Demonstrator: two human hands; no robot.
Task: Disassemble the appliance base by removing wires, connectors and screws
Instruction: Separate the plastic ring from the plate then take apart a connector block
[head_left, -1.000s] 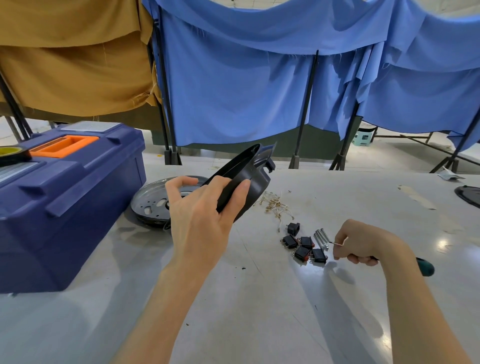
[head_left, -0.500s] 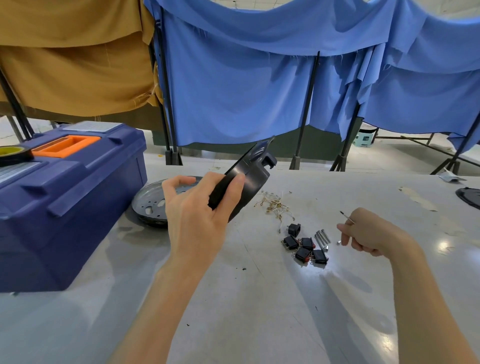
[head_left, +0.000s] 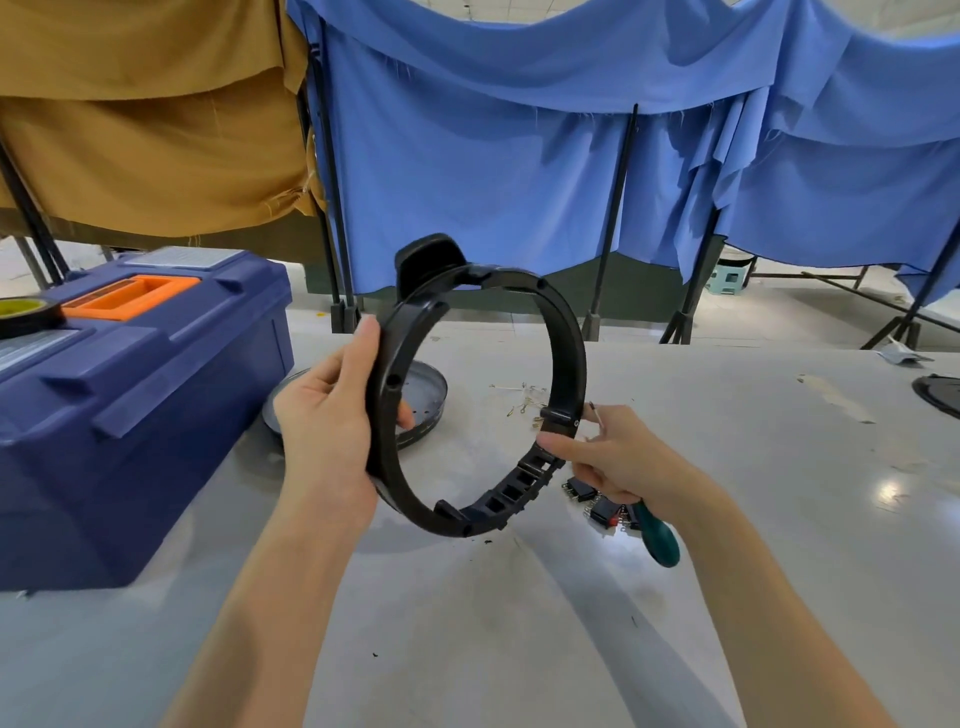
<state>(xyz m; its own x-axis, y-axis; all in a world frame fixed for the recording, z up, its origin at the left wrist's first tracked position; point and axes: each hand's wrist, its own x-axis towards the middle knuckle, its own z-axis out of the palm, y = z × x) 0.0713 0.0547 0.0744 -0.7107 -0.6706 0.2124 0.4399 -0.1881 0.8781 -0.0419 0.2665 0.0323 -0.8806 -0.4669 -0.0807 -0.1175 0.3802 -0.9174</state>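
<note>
— Where's the ring base (head_left: 569, 358)?
— Frame centre, it stands on edge above the table (head_left: 519, 649). My left hand (head_left: 322, 415) grips its left rim. My right hand (head_left: 618, 460), curled round the screwdriver (head_left: 657, 535), pinches the slotted lower-right rim, nearest.

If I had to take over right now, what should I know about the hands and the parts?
Left hand grips the black ring by its left side, upright above the table.
Right hand holds the green-handled screwdriver, thumb on the ring's lower right.
Done: black connectors and wire bits lie loose on the table, metal plate behind.
Left: check the ring for screws.
</note>
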